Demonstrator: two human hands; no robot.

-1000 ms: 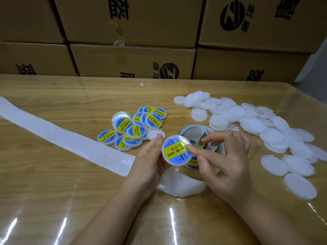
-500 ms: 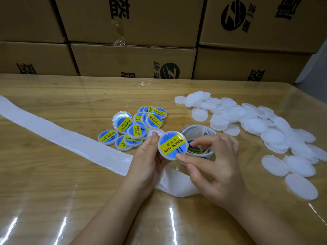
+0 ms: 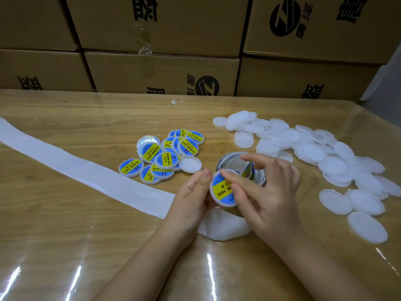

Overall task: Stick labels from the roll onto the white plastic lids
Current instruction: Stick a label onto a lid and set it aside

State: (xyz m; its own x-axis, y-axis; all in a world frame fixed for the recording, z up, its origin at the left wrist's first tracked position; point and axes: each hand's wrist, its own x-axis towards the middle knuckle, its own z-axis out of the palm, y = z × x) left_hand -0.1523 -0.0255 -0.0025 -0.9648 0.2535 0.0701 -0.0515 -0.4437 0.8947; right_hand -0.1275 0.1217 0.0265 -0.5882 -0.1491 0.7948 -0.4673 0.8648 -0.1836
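Head view: the left hand (image 3: 191,192) pinches a white lid (image 3: 222,190) by its rim, raised just above the surface (image 3: 65,213) in front of the label roll (image 3: 238,168). The right hand (image 3: 267,192) has its fingers (image 3: 232,181) pressed flat on the blue-and-yellow label already on that lid, gripping nothing. Labelled lids (image 3: 160,157) are heaped to the left, bare lids (image 3: 325,157) spread to the right, and spent backing strip (image 3: 76,168) trails away left. The lid looks light, thin and stiff, likely slick; holding it by the rim seems best, leaving the face free for smoothing.
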